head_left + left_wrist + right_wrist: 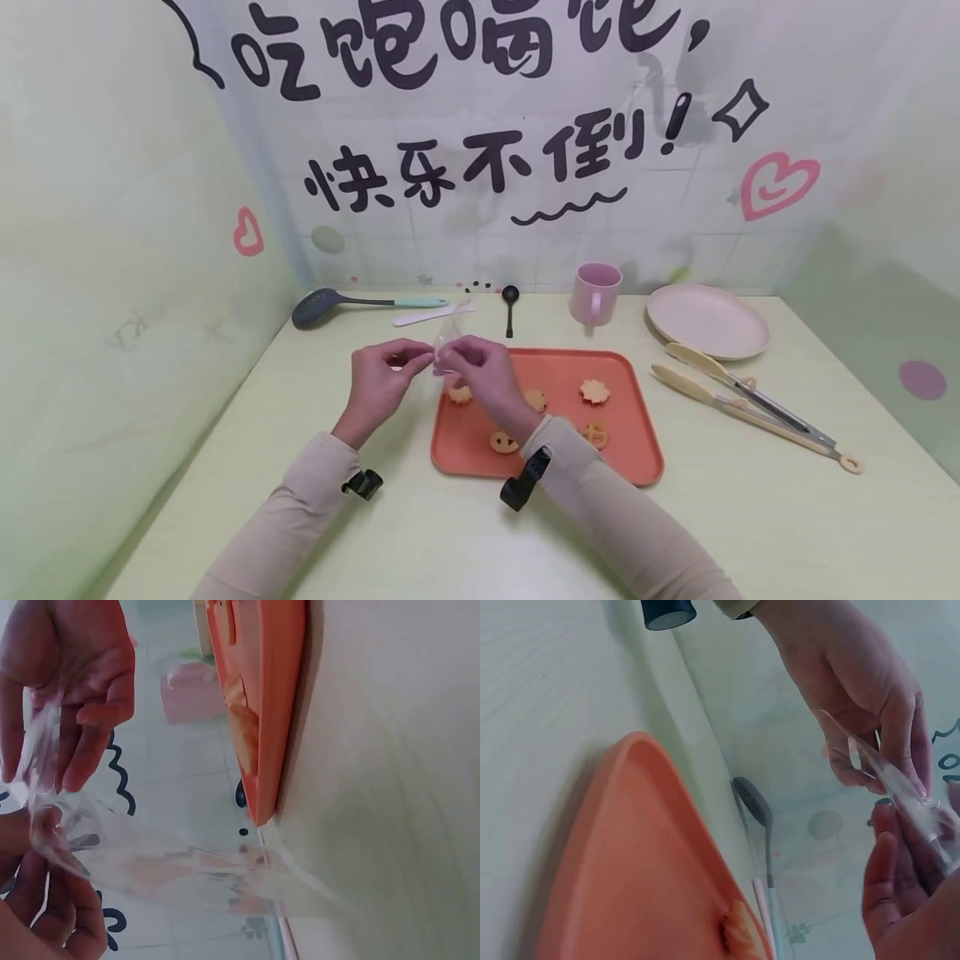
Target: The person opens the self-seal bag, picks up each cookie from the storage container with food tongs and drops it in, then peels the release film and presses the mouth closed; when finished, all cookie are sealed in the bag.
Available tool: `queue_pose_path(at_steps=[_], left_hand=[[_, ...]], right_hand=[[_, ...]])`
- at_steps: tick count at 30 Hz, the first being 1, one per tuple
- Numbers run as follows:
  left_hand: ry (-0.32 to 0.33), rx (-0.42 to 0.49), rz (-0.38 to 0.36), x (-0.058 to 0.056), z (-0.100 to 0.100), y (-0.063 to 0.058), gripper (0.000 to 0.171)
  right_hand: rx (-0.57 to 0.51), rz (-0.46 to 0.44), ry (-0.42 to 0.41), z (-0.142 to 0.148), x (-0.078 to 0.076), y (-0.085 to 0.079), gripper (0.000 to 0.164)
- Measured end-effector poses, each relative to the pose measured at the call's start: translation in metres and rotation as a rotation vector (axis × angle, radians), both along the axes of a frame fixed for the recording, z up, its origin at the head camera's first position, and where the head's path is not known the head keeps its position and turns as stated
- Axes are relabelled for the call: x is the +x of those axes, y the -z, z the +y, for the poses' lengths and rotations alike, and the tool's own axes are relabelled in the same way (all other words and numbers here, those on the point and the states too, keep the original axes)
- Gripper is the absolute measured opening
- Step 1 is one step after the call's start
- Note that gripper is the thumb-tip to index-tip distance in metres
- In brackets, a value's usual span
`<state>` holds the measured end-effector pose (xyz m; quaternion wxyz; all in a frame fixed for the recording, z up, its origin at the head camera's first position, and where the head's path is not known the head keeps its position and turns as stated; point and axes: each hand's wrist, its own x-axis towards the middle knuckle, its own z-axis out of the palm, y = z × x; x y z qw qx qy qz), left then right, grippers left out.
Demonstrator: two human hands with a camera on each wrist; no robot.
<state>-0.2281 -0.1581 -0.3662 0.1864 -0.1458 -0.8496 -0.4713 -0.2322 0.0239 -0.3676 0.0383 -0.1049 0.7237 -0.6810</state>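
A clear, thin plastic bag is held up between both hands, its lower part hanging down in the left wrist view. My left hand pinches the bag's top edge between thumb and forefinger. Close beside it, my right hand grips the same edge with curled fingers, above the left part of an orange tray. On the tray lie several cookies, among them a scalloped one, one with cut-out holes and a pretzel-shaped one, partly behind the right forearm.
Along the back lie a slotted spoon, a pale pink spreader and a small black spoon. A pink mug stands behind the tray. To the right are a pink plate and tongs.
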Motion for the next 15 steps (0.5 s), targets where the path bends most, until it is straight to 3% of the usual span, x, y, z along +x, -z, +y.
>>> queue_pose_path(at_steps=[4, 9, 12, 15], left_hand=[[-0.055, -0.005, 0.170, 0.002, -0.006, -0.006, 0.010], [-0.108, -0.037, 0.422, 0.000, -0.016, -0.013, 0.007], [-0.080, -0.164, 0.561, -0.002, -0.019, -0.012, 0.010], [0.006, -0.284, 0.608, -0.002, -0.017, -0.007, 0.013]], right_hand=[[0.009, -0.029, 0.025, 0.008, -0.004, -0.001, 0.029], [0.028, -0.194, -0.007, 0.021, -0.010, 0.002, 0.029], [0.083, -0.256, -0.052, 0.028, -0.011, 0.004, 0.026], [0.154, -0.187, -0.074, 0.030, -0.011, 0.004, 0.022]])
